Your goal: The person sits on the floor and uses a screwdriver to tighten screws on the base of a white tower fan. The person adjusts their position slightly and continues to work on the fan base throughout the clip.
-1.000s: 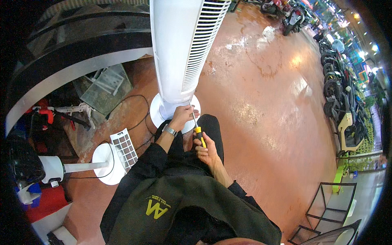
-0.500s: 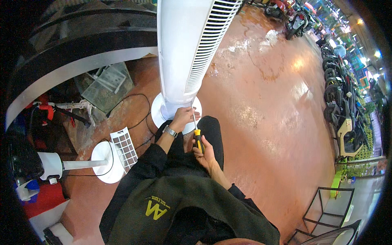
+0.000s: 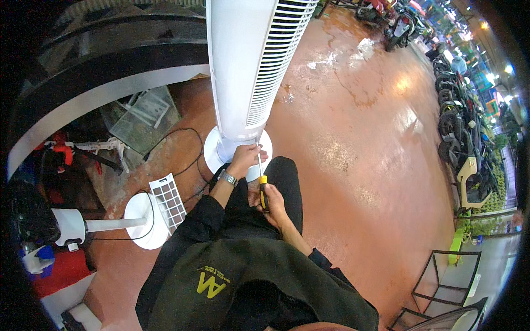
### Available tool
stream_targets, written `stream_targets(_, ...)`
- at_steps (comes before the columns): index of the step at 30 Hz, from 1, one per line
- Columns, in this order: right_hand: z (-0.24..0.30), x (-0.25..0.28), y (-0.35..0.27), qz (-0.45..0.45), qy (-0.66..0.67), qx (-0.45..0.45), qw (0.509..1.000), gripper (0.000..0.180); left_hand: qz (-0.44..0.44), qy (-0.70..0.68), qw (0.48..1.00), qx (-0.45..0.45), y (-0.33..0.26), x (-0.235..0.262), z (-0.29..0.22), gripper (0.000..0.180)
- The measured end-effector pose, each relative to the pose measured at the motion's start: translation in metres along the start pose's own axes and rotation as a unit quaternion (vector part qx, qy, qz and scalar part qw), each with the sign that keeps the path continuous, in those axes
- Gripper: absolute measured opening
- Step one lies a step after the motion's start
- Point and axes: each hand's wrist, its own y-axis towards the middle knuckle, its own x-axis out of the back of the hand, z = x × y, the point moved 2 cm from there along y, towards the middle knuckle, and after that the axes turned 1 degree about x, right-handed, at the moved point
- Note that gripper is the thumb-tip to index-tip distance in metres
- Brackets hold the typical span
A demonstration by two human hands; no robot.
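A tall white tower fan (image 3: 237, 71) with a slatted side grille stands upright in front of me on its round white base (image 3: 264, 151). In my right hand (image 3: 274, 205) is the yellow-and-black handle of a screwdriver (image 3: 263, 186), fingers wrapped round it. Its metal shaft points up toward the bottom of the fan's body. My left hand (image 3: 244, 160), below a silver wristwatch (image 3: 228, 177), is pinched about the upper shaft, close to the fan. Those fingers hide part of the shaft, and the tip's exact contact cannot be made out.
To my left lie a white grid panel (image 3: 168, 204) and a white stand with a round base (image 3: 144, 234). A black cable (image 3: 197, 144) runs over the reddish floor. Behind it sits a clear bin (image 3: 144, 118). Motorbikes (image 3: 454, 129) line the far right; a black metal frame (image 3: 446, 278) stands nearer.
The screwdriver's handle has shifted slightly left, and my right hand has turned a little around it. My left hand keeps its place by the fan's lower end.
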Motion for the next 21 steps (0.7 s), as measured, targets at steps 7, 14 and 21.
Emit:
stream_targets(7, 0.002, 0.004, 0.012, -0.113, -0.507, 0.224, 0.824, 0.039, -0.014, 0.021, 0.999, -0.034, 0.005, 0.002, 0.006, 0.033)
stream_targets(14, -0.001, 0.015, 0.017, 0.175, 0.266, -0.173, 0.932, 0.037, 0.006, 0.024, 0.999, -0.032, 0.001, -0.003, -0.008, 0.035)
stream_targets(21, -0.008, 0.007, 0.002, -0.063, -0.275, 0.130, 0.951, 0.033, -0.018, 0.052, 0.998, -0.029, 0.000, 0.003, 0.014, 0.032)
